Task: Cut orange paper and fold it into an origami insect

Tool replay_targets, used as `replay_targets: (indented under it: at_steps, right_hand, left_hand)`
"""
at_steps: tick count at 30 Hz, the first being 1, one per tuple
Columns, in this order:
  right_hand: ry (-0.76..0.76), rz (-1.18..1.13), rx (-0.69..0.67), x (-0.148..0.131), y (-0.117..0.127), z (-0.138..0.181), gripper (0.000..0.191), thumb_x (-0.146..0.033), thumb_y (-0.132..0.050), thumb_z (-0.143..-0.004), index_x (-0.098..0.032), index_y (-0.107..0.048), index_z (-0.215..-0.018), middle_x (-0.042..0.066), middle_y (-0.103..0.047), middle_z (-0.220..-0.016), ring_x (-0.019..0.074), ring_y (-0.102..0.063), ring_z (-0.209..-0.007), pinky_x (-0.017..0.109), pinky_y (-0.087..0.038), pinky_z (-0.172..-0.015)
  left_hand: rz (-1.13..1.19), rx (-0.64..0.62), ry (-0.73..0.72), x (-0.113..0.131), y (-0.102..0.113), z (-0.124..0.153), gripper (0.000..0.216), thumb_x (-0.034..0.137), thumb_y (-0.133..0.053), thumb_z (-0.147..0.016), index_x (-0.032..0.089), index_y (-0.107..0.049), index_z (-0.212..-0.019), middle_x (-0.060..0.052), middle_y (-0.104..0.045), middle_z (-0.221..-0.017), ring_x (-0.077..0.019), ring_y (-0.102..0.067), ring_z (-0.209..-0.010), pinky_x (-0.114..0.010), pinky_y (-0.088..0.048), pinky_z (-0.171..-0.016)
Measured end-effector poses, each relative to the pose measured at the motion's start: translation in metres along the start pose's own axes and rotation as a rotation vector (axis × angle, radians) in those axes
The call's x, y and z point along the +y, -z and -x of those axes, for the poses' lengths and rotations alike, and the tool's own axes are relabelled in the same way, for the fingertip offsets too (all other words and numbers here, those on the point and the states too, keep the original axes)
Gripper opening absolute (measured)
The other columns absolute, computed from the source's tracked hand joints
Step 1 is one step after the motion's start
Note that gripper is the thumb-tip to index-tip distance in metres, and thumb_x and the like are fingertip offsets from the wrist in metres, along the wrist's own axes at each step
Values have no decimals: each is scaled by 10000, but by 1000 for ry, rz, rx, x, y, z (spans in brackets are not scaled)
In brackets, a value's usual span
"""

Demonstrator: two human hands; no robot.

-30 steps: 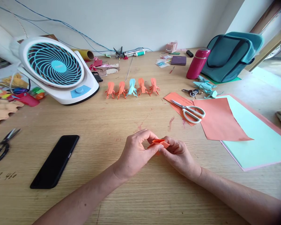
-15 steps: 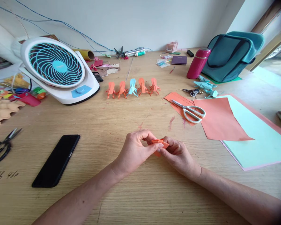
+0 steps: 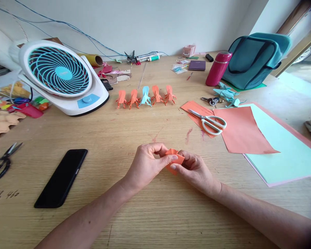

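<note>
Between both hands is a small folded piece of orange paper, held just above the wooden table. My left hand pinches its left side, the thumb laid across the front face. From the other side my right hand grips the lower right part between thumb and curled fingers. Fingers cover some of the folds. Beyond the hands, folded paper figures with thin legs stand in a row: several orange ones and one light blue figure.
White-handled scissors lie on orange paper at right, over pale green sheets. A black phone and black scissors lie at left. A fan, pink bottle, keys and teal bag stand farther back.
The folded orange paper has tilted, so more of its front face and top flap shows. My right thumb has shifted slightly left along its lower part. Both hands keep their hold.
</note>
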State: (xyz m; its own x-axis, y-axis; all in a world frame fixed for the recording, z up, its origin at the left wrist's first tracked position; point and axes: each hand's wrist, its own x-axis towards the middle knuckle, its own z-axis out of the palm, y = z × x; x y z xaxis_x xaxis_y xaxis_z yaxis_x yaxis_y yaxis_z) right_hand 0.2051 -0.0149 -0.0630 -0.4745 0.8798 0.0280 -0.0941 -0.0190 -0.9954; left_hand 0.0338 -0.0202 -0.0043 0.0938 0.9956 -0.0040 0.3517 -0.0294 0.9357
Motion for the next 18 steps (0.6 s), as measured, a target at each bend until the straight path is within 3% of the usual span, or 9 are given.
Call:
replay_targets:
  at_steps: [9, 18]
  right_hand:
    - [6, 48, 31, 3, 1, 0, 387, -453, -689, -867, -202, -472, -667, -44, -457, -618, 102, -361, -584, 255, -288, -553]
    - [8, 21, 54, 0, 1, -1, 402, -440, -733, -825, -198, -467, -646, -49, -421, -610, 97, -354, -581, 253, -286, -550]
  left_hand:
    - [96, -80, -12, -5, 2, -2, 139, 264, -752, -808, 177, -743, -700, 13, -716, -674, -108, -592, -614, -214, -448, -600]
    - [166, -60, 6, -10, 2, -3, 241, 372, -762, -808, 158, -747, -699, 14, -672, -642, -105, -552, -615, -214, -418, -602]
